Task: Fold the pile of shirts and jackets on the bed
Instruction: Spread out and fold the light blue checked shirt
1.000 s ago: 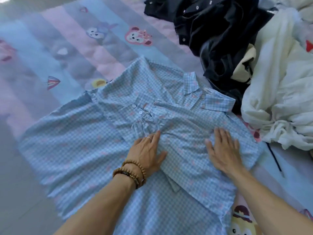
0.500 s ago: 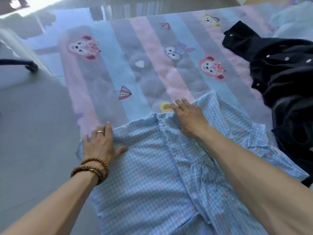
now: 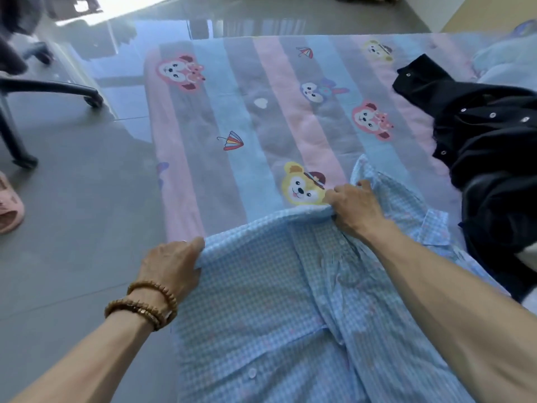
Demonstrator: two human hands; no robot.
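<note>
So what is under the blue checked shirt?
The striped cartoon bedsheet runs under the blue checked shirt, which both hands, left hand and right hand, grip. Anything else beneath is covered.

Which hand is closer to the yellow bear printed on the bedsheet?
Right. The right hand grips the blue checked shirt's far edge right beside the yellow bear. The left hand holds the shirt's corner farther away, toward the bed's edge.

Left hand [image 3: 171, 264] fingers curled, right hand [image 3: 356, 209] pinching — both arms outstretched
</note>
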